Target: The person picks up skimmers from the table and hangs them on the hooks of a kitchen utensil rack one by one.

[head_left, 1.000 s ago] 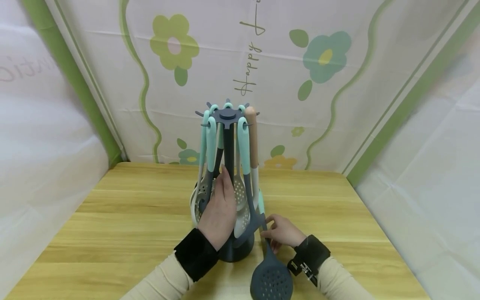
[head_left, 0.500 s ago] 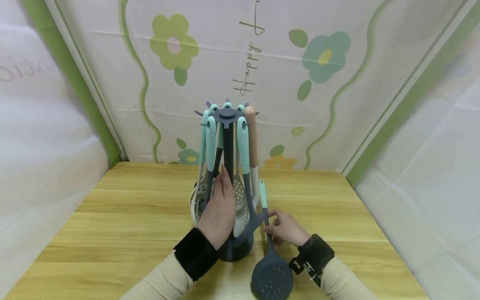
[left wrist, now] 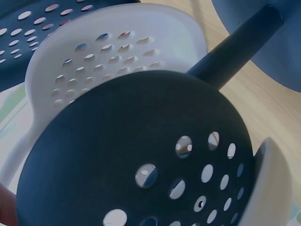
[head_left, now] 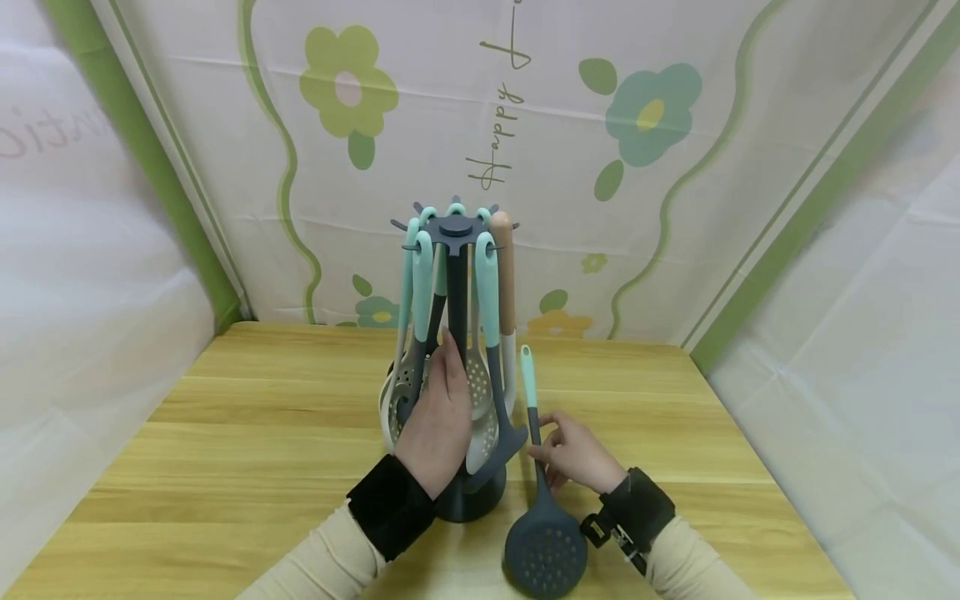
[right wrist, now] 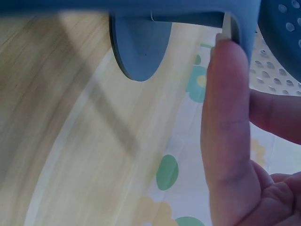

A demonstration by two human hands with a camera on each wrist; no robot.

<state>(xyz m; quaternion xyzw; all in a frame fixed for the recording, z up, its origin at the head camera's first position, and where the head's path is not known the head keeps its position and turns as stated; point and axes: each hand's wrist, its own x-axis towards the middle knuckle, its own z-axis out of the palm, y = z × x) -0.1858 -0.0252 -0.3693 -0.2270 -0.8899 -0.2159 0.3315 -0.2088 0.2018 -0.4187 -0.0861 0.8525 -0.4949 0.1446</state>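
My right hand (head_left: pixel 577 457) pinches the dark shaft of a round slotted skimmer (head_left: pixel 546 550) with a mint handle end. The skimmer's perforated head is toward me, its handle pointing away. In the right wrist view, a straight finger (right wrist: pixel 228 122) lies against a blue-grey shaft. My left hand (head_left: pixel 437 433) lies against the middle of the utensil rack (head_left: pixel 456 229), fingers straight and pointing up; its thumb and palm side are hidden. Mint-handled utensils hang around the rack, including a dark turner (head_left: pixel 501 458). A dark perforated utensil (left wrist: pixel 127 122) fills most of the left wrist view.
The rack's round dark base (head_left: pixel 472 502) stands on a wooden table (head_left: pixel 247 467). A wooden-handled white utensil (head_left: pixel 504 283) hangs at the rack's right side. Patterned cloth walls (head_left: pixel 465 100) enclose the table at the back and sides.
My right hand has moved slightly right and away from me. The skimmer's handle end has come out from behind the rack and shows fully. My left hand and the rack have stayed put.
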